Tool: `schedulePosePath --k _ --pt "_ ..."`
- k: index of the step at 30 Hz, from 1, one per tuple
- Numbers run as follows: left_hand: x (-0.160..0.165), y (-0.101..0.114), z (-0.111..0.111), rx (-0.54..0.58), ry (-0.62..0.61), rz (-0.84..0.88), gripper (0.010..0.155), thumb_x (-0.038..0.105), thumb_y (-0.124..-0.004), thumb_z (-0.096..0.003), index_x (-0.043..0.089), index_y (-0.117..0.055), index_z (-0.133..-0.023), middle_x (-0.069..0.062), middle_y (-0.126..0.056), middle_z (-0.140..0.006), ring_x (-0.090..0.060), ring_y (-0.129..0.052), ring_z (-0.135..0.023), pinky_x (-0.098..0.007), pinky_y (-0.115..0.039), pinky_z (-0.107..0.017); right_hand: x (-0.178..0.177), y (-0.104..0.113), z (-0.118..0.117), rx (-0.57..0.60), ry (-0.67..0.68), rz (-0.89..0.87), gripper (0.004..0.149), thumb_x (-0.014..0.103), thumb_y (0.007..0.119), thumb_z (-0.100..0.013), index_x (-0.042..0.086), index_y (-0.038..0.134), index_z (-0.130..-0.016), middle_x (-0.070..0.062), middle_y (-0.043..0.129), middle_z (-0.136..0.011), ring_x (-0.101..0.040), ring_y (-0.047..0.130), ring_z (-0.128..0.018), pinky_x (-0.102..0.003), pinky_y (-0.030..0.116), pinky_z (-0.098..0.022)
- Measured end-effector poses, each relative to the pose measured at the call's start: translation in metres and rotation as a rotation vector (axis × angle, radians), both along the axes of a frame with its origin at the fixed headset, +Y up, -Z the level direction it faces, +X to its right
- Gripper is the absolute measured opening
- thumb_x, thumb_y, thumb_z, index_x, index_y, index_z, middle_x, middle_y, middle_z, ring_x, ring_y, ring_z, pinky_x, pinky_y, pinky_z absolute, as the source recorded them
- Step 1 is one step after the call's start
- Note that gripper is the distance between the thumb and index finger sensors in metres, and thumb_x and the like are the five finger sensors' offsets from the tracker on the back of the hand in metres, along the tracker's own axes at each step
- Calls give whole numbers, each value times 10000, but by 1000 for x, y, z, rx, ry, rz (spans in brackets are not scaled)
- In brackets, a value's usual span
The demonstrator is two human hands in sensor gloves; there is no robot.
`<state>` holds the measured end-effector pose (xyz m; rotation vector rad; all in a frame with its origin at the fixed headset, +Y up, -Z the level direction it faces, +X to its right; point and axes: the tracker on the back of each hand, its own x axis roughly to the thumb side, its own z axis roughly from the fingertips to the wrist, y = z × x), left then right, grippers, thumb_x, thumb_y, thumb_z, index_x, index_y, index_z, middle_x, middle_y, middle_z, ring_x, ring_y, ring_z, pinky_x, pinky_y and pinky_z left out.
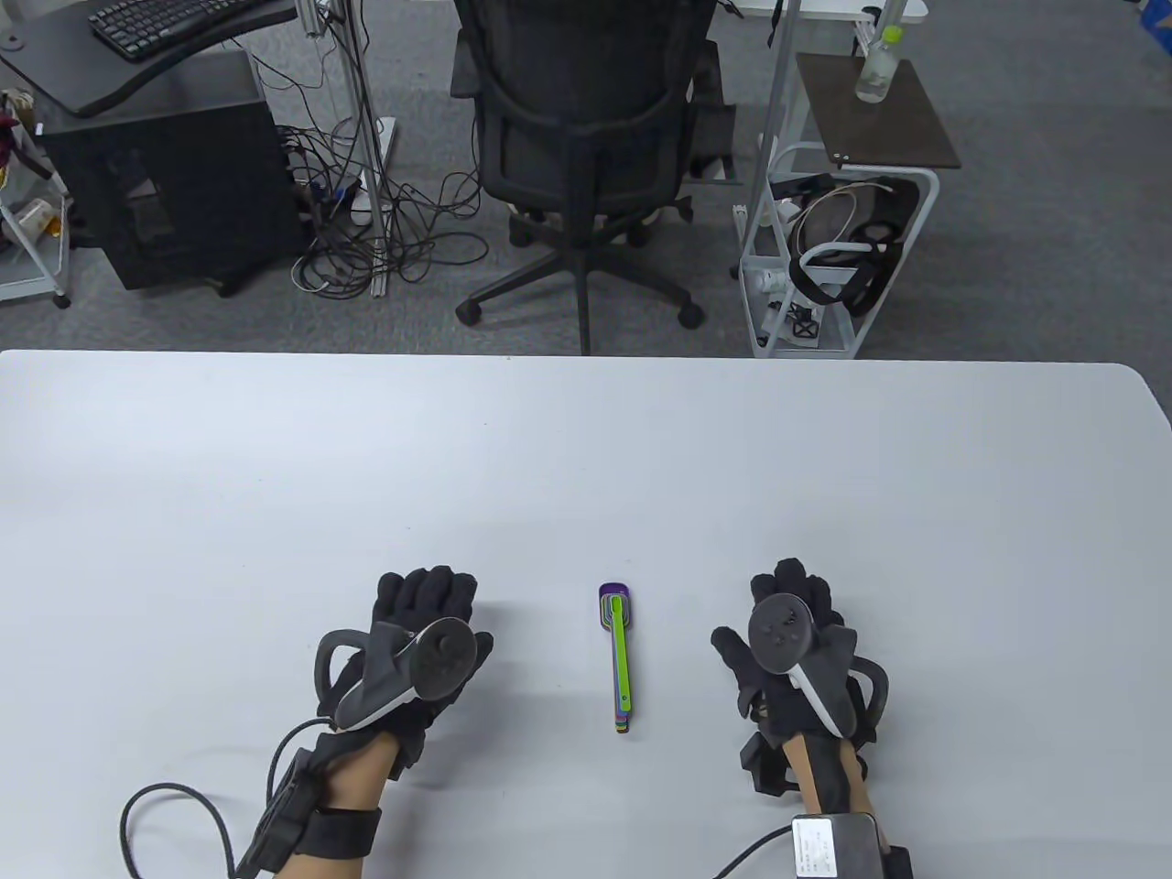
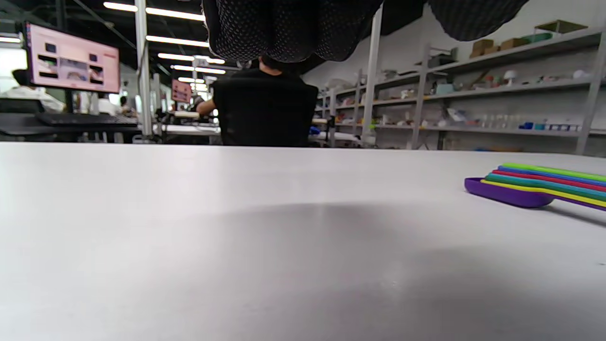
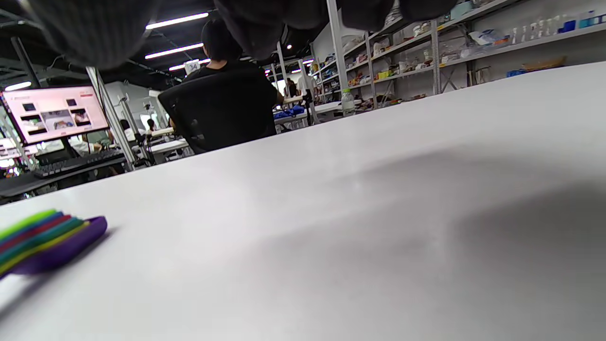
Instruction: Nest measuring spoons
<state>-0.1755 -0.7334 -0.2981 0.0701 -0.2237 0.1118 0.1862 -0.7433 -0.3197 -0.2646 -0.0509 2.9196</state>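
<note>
Purple-based spoon stack: nested, flat on white table, between both hands.
Left hand: palm down, holding nothing.
Right hand: palm down, holding nothing.

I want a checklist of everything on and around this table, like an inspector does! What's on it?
Surface: white table, plain and flat.
Job's things: measuring spoons, already nested in one stack, purple at the bottom and green on top, lying between the hands with the bowls away from the person.
Clutter: nothing seen on the table.
Grippers: left hand and right hand rest palm down on the table, each apart from the spoons, holding nothing.
Cables: a black cable runs from the left wrist; tangled floor cables lie beyond the table.
Surroundings: office chair, keyboard, white cart, bottle.
</note>
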Motion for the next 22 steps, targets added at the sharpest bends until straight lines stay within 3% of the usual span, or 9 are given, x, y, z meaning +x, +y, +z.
schedulePosePath --k 4,7,9,11,22 --pt "-1 -1 1 -22 8 -54 775 576 -637 -451 172 -483 -1095 -117 -489 -1149 -406 -575 -1053 -559 -439 -775 -3 -8 -7 -41 -19 33 758 639 667 -298 334 476 -965 53 303 -1145 -356 366 -1085 -522 452 -803" --pt "-7 3 5 -2 37 -58 826 603 -620 -446 159 -403 -1108 -143 -423 -1162 -428 -522 -1065 -573 -425 -771 -2 -16 -14 -95 -46 44 804 660 648 -289 366 365 -981 85 174 -1138 -396 221 -1083 -556 378 -811" --pt "-15 3 6 -99 50 -52 973 737 -523 -423 152 -171 -1116 -199 -259 -1179 -504 -396 -1076 -628 -368 -766 1 -21 -19 -106 -62 53 826 669 635 -283 393 282 -977 118 69 -1122 -416 140 -1072 -573 348 -812" --pt "-20 2 5 -106 37 16 1022 769 -489 -415 108 -120 -1101 -227 -197 -1172 -537 -338 -1073 -651 -336 -758 3 -24 -22 -135 -68 59 842 685 616 -277 408 221 -968 135 -2 -1100 -417 83 -1063 -580 322 -815" --pt "-21 -14 0 -187 35 -13 1027 808 -385 -414 137 59 -1053 -244 50 -1124 -576 -86 -1043 -727 -225 -719 5 -25 -17 -200 -44 44 864 733 546 -267 436 80 -931 130 -139 -1044 -433 -37 -1028 -616 251 -807"
